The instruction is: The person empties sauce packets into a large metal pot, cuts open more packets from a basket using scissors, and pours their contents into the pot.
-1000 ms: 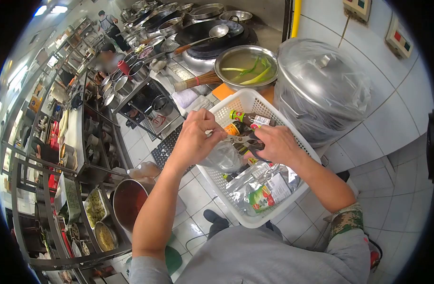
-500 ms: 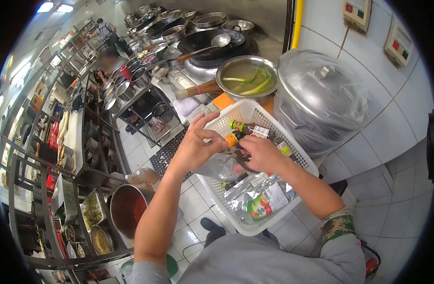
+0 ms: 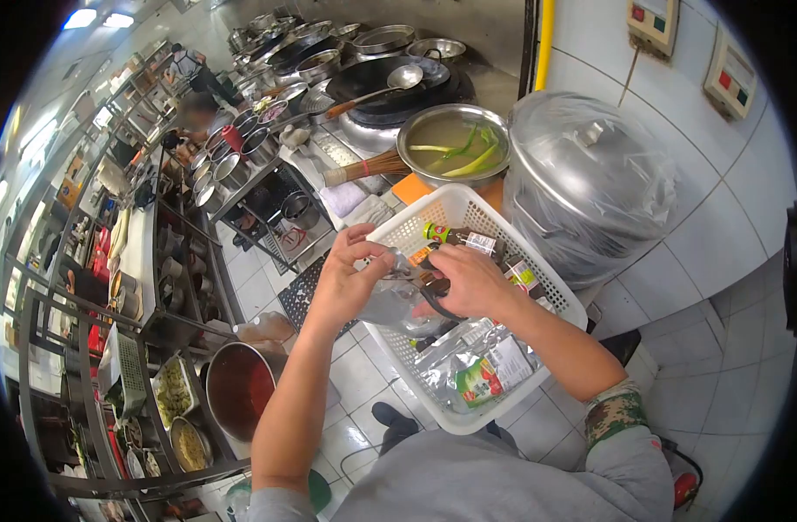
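My left hand (image 3: 344, 277) pinches the top of a clear plastic bag (image 3: 391, 304) between thumb and fingers. My right hand (image 3: 478, 283) is closed around dark-handled scissors (image 3: 432, 300), whose blades sit close to the pinched bag and are partly hidden. Both hands are above a white perforated basket (image 3: 463, 421). Inside it lie dark sauce bottles (image 3: 480, 243) with labels, one with a green-yellow cap (image 3: 436, 231). A clear-and-silver package (image 3: 481, 376) with a green and red label is at the near end.
Beyond the basket stands a metal bowl (image 3: 455, 113) of liquid with green stalks. A plastic-wrapped lidded pot (image 3: 581, 174) is at the right. Leftward are a pot of red liquid (image 3: 242, 391), metal shelving (image 3: 168, 326) and a bamboo brush (image 3: 363, 167). People work farther back.
My left hand has shifted slightly left and down, its fingers now curled in more around the bag. My right hand has moved slightly, and more of the scissors' handle shows.
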Demonstrator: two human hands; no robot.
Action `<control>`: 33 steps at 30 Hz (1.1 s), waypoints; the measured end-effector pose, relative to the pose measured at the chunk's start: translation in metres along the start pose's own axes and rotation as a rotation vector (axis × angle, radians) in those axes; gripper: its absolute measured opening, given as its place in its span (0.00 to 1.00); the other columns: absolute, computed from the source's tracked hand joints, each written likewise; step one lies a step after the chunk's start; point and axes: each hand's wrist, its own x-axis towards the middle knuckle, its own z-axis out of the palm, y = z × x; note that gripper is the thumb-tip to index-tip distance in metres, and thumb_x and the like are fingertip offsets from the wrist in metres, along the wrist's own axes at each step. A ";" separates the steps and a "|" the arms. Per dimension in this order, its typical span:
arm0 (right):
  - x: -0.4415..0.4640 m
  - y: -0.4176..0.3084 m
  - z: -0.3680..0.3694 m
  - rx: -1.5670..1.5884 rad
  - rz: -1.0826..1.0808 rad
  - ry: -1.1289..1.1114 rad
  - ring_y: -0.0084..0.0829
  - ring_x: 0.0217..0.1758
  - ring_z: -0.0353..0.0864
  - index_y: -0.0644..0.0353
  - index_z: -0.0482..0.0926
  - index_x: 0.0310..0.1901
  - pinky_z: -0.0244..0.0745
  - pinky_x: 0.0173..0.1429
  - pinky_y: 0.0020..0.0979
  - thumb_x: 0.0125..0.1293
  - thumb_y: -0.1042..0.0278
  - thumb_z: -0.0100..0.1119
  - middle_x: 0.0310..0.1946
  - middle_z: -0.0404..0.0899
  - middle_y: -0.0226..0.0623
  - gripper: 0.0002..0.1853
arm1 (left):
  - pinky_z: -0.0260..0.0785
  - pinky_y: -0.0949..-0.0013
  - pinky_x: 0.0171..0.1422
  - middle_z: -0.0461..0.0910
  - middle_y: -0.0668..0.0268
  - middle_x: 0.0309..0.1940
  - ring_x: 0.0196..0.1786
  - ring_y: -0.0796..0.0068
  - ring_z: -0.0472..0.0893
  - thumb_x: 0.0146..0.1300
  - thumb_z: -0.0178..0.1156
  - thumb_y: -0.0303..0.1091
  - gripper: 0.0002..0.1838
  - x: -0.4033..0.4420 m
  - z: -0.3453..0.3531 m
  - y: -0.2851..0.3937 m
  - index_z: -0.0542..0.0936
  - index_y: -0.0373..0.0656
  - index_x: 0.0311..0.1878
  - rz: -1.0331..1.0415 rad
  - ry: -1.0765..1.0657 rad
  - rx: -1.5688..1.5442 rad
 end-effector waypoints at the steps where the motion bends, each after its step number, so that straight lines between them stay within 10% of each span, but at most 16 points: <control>1: -0.003 0.001 0.000 -0.001 0.051 -0.043 0.43 0.29 0.78 0.61 0.72 0.24 0.71 0.34 0.41 0.41 0.39 0.77 0.24 0.74 0.37 0.31 | 0.62 0.61 0.67 0.70 0.55 0.61 0.64 0.60 0.71 0.59 0.66 0.35 0.08 0.000 0.002 -0.002 0.86 0.43 0.40 0.015 0.040 -0.014; 7: -0.005 0.004 0.011 -0.002 0.076 -0.028 0.43 0.28 0.78 0.60 0.73 0.26 0.71 0.33 0.40 0.41 0.39 0.76 0.24 0.74 0.37 0.31 | 0.58 0.63 0.69 0.66 0.59 0.66 0.65 0.66 0.69 0.61 0.66 0.34 0.06 -0.003 0.001 0.006 0.85 0.44 0.39 -0.067 0.027 -0.055; 13: -0.008 0.002 0.011 -0.003 0.175 -0.169 0.45 0.32 0.78 0.61 0.73 0.28 0.71 0.35 0.42 0.42 0.39 0.76 0.27 0.74 0.40 0.31 | 0.67 0.75 0.41 0.68 0.65 0.64 0.50 0.81 0.74 0.63 0.65 0.39 0.09 0.000 0.000 0.007 0.84 0.43 0.37 -0.117 0.025 -0.234; 20: -0.004 0.002 -0.015 0.148 0.444 -0.399 0.43 0.39 0.82 0.61 0.74 0.34 0.74 0.42 0.40 0.48 0.37 0.73 0.34 0.79 0.42 0.32 | 0.61 0.80 0.28 0.78 0.77 0.38 0.35 0.89 0.71 0.69 0.60 0.43 0.13 0.000 0.004 0.014 0.80 0.45 0.48 -0.367 0.144 -0.505; 26: -0.065 0.048 -0.004 -0.101 0.485 -0.211 0.48 0.41 0.82 0.62 0.75 0.37 0.75 0.47 0.45 0.53 0.54 0.71 0.37 0.81 0.44 0.21 | 0.57 0.81 0.24 0.74 0.79 0.31 0.27 0.90 0.65 0.71 0.57 0.44 0.11 0.000 0.005 0.009 0.78 0.47 0.40 -0.335 0.206 -0.516; 33: -0.061 0.067 0.014 -0.327 0.473 -0.522 0.47 0.48 0.81 0.61 0.76 0.41 0.74 0.51 0.47 0.57 0.67 0.63 0.42 0.82 0.43 0.12 | 0.57 0.81 0.24 0.74 0.79 0.28 0.25 0.90 0.64 0.70 0.58 0.44 0.10 0.000 0.008 0.006 0.78 0.47 0.40 -0.340 0.158 -0.491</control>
